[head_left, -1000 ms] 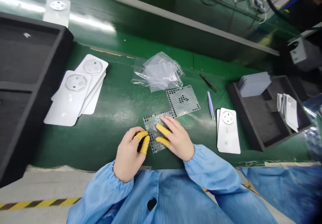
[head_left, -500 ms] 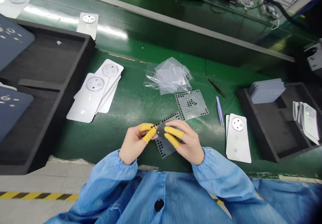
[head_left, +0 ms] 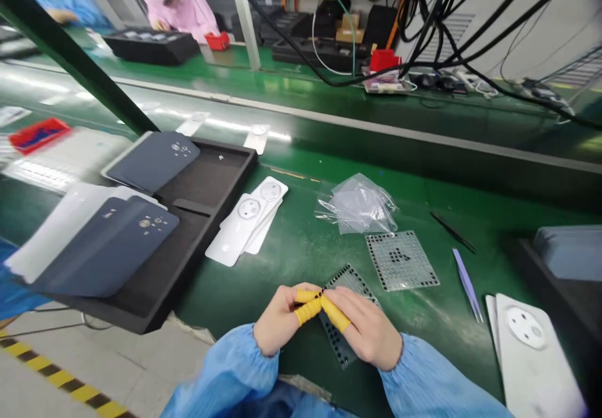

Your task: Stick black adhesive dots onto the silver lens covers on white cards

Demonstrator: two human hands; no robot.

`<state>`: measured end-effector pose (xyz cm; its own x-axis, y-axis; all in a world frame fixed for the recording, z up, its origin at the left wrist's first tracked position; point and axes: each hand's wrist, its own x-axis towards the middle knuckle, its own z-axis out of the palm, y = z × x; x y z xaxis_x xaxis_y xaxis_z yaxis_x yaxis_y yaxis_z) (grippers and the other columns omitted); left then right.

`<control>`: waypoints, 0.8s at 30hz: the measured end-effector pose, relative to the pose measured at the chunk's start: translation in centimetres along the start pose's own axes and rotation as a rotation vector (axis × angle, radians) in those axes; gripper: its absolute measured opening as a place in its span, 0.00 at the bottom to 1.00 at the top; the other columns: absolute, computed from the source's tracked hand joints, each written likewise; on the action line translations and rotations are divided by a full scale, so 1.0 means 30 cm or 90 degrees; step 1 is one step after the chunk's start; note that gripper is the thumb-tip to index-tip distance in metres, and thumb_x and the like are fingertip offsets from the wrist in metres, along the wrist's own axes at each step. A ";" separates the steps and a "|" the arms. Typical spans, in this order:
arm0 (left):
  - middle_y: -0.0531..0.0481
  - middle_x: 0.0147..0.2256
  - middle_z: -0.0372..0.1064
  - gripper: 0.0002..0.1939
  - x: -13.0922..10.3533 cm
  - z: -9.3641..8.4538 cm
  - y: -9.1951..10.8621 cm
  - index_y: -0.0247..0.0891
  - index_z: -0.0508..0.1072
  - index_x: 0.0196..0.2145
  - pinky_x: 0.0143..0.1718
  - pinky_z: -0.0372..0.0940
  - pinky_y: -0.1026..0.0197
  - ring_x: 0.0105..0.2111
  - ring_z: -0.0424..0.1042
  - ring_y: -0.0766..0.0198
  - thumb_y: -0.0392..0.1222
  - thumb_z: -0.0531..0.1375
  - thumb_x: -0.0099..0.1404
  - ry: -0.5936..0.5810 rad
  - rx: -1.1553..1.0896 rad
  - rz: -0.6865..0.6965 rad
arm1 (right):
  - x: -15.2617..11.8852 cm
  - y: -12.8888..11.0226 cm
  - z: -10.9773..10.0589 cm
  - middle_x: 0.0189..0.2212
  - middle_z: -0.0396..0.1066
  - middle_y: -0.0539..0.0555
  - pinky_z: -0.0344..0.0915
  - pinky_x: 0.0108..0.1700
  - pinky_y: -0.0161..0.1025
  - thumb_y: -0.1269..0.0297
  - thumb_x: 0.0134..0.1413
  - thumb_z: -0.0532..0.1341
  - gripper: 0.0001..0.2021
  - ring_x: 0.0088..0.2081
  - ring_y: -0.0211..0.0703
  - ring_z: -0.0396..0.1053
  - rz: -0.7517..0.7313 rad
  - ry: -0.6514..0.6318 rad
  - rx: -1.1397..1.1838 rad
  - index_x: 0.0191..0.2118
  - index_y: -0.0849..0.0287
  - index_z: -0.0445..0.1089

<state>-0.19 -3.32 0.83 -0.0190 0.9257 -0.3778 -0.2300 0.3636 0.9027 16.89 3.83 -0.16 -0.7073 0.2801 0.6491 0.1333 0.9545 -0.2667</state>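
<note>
My left hand (head_left: 282,318), with yellow finger cots, is closed in a pinch on the corner of a clear sheet of small black dots (head_left: 345,354). My right hand (head_left: 367,327), also with yellow cots, bends over that sheet and hides its middle. Its fingertips are pressed together against the left fingertips, where a few black dots show; what they grip is too small to tell. A second dotted sheet (head_left: 407,261) lies flat behind my right hand. Purple tweezers (head_left: 465,283) and black tweezers (head_left: 452,231) lie to its right.
Crumpled clear film (head_left: 362,205) lies farther back. White phone back covers (head_left: 235,233) are stacked at left, others (head_left: 536,355) at right. A black tray (head_left: 207,242) with dark blue covers (head_left: 113,249) stands left; another tray (head_left: 550,305) stands right. Cables hang above; a person in pink (head_left: 176,4) sits across.
The view has tilted up and swung left. My right fingertips have moved from above the sheet to meet my left fingertips at its corner.
</note>
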 end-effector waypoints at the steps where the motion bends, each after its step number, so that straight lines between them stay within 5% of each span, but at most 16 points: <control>1: 0.45 0.33 0.73 0.18 0.004 -0.001 0.003 0.34 0.81 0.29 0.39 0.65 0.60 0.33 0.70 0.61 0.54 0.68 0.51 -0.005 0.023 0.020 | -0.001 0.008 0.009 0.35 0.78 0.61 0.76 0.38 0.39 0.75 0.60 0.45 0.21 0.35 0.46 0.77 -0.007 0.013 -0.011 0.58 0.69 0.60; 7: 0.44 0.34 0.67 0.20 0.017 -0.015 -0.011 0.33 0.79 0.28 0.36 0.65 0.61 0.32 0.67 0.63 0.56 0.63 0.56 -0.043 0.122 0.069 | -0.021 0.028 0.037 0.34 0.78 0.59 0.76 0.36 0.37 0.74 0.63 0.44 0.19 0.35 0.44 0.77 -0.008 0.040 -0.033 0.55 0.67 0.63; 13: 0.43 0.35 0.67 0.14 0.030 -0.013 -0.051 0.31 0.78 0.30 0.31 0.66 0.62 0.30 0.67 0.63 0.47 0.60 0.60 -0.013 0.234 0.077 | -0.058 0.033 0.074 0.37 0.76 0.61 0.75 0.41 0.39 0.75 0.62 0.46 0.15 0.39 0.45 0.76 -0.012 0.009 -0.038 0.43 0.65 0.70; 19: 0.41 0.36 0.72 0.09 0.062 -0.018 -0.046 0.31 0.77 0.32 0.31 0.69 0.64 0.31 0.72 0.63 0.38 0.59 0.57 0.015 0.333 0.048 | -0.098 0.080 0.093 0.41 0.72 0.62 0.74 0.42 0.36 0.69 0.63 0.51 0.11 0.42 0.43 0.74 0.200 0.049 0.092 0.46 0.64 0.66; 24: 0.38 0.44 0.73 0.31 0.061 -0.105 0.089 0.31 0.71 0.50 0.36 0.72 0.57 0.39 0.75 0.55 0.39 0.67 0.47 0.070 0.431 0.027 | -0.135 0.112 0.067 0.41 0.73 0.61 0.74 0.45 0.36 0.71 0.61 0.53 0.12 0.43 0.44 0.75 0.188 0.104 0.043 0.48 0.63 0.67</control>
<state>-3.90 -0.98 1.89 -0.1209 0.9377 -0.3259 0.4317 0.3453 0.8333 18.81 5.67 -5.13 -0.5230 0.5614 0.6413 0.2660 0.8224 -0.5029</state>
